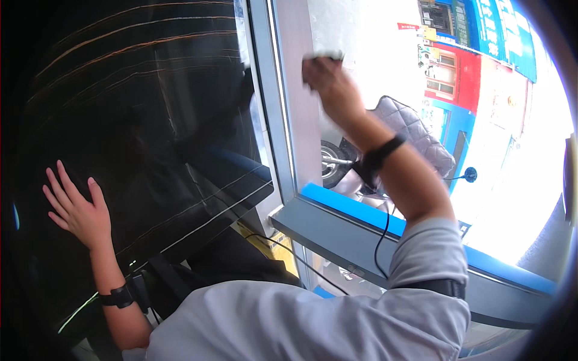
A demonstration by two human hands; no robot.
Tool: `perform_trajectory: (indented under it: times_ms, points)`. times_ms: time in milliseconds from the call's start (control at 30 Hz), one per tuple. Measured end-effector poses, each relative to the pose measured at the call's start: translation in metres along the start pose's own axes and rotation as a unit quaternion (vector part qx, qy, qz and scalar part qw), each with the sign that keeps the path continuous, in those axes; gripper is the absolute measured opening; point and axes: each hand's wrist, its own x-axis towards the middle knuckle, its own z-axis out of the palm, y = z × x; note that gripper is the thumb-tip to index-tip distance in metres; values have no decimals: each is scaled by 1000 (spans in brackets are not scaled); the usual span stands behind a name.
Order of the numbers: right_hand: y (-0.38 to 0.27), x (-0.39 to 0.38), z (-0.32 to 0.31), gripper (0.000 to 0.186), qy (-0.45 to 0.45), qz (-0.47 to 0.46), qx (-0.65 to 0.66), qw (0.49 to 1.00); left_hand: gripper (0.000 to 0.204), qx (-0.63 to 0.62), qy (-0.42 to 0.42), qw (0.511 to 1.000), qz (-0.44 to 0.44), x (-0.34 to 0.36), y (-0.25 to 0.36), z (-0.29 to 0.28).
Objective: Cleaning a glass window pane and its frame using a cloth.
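My left hand (79, 210) is spread with its fingers apart against a large black glossy panel (120, 132) on the left, which carries reflections. Raised at the upper middle, my right hand (337, 84) is blurred by motion. Its fingers are closed around a dark brown, pad-like piece (310, 71), too smeared to tell whether it is a cloth or a sponge. That hand is in front of the window glass (361, 36), just right of the grey metal window frame (274, 90); whether the piece touches the glass I cannot tell.
A grey window rail (337, 237) with a blue strip (361, 207) crosses below my right arm. Dark cables (301, 259) run near my body. Beyond the glass stand a two-wheeler with a quilted grey cover (415, 132) and a red and blue shopfront (460, 78).
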Motion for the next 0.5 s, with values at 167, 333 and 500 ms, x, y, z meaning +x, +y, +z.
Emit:
perform_trajectory:
  times_ms: [167, 333, 500]
  points:
    - [-136, -199, -46, 50, -386, -118, 77, 912, 70, -10, -15, 1000, -22, -2, 4, 4]
    - [-110, -171, -44, 50, -371, -147, 47, 916, 69, 3, -13, 1000, -21, -1, 4, 2]
    - [33, 69, -33, 47, -41, 62, -157, 985, 70, 13, -18, 1000, -15, -2, 2, 0]
